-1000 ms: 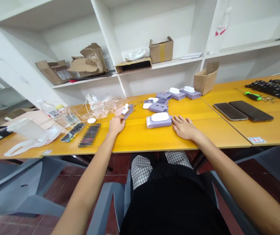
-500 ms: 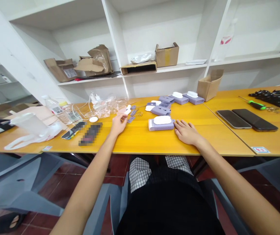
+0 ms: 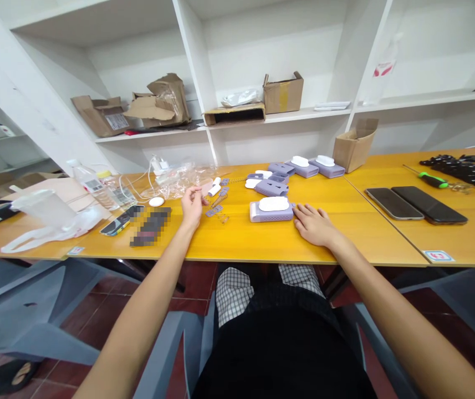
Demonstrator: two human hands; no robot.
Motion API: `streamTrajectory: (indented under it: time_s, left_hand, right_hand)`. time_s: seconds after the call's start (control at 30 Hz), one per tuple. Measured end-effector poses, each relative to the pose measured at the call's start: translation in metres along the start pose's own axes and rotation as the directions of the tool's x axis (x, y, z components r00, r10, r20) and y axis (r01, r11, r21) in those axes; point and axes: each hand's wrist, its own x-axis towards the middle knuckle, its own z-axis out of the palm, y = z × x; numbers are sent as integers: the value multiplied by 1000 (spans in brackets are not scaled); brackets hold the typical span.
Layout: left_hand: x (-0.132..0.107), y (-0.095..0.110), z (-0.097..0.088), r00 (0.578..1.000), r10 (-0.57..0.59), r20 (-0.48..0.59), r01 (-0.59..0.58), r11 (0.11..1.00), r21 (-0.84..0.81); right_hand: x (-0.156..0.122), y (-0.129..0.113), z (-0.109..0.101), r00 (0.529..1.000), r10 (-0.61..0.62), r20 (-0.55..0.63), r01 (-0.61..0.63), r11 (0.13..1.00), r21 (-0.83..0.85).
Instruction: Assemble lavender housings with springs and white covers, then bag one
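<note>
My left hand (image 3: 192, 206) is over the table with its fingers loosely bent and apart, and nothing shows between them. Just right of it lie small purple plates (image 3: 214, 210), small springs (image 3: 223, 219) and a white cylindrical piece (image 3: 214, 190). My right hand (image 3: 314, 223) rests flat on the table, fingers stretched out. Its fingertips are at the right end of a purple case with a white oval top (image 3: 273, 209); whether they touch it I cannot tell. Behind this case lie open purple shells (image 3: 271, 188) and loose white covers (image 3: 254, 183).
Two similar cases (image 3: 327, 166) sit farther back beside a cardboard box (image 3: 354, 145). Two dark phones (image 3: 426, 204) and a green-handled screwdriver (image 3: 433, 180) lie right. On the left are bottles (image 3: 91, 184), a plastic bag (image 3: 54, 221), a phone (image 3: 121, 220) and crumpled clear wrapping (image 3: 185, 180).
My left hand has drawn back a little to the left, away from the small parts. Some plates and springs now lie nearer the table's front edge. My right hand stays in place.
</note>
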Motion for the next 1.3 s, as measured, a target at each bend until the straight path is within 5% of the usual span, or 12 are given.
streamTrajectory:
  time_s: [0.17,0.47,0.57,0.7,0.8,0.93,1.0,1.17,1.3]
  left_hand:
    - [-5,1,6,988,-137,70,139,990,-32]
    - [-15,5,10,987,-139,85,141,990,-10]
    - [-16,12,8,985,-150,86,153,988,-28]
    - [-32,27,4,984,-155,91,164,981,-101]
    - [-56,40,8,980,-106,170,137,973,-185]
    - [-94,59,30,964,-16,267,81,969,-233]
    - [-113,67,44,955,38,294,31,974,-226]
    - [-139,73,62,951,89,297,-19,973,-231]
    - [-128,68,58,960,158,233,-92,959,-269]
  right_hand:
    - [0,0,0,1000,3,-5,-3,1000,-5]
    - [-1,3,3,999,-12,-41,13,1000,18]
    - [-3,-1,-3,987,11,-163,1,997,74]
    - [-13,-25,-28,845,99,-525,-4,984,179]
    - [-28,-57,-50,775,107,-623,82,960,268]
    - [-47,-112,-54,909,-98,-405,329,766,553]
    - [-51,-137,-43,956,-163,-244,293,599,745]
    - [-49,-164,-11,954,-281,-104,174,238,956]
    - [-44,-151,-9,953,-277,-119,174,182,968]
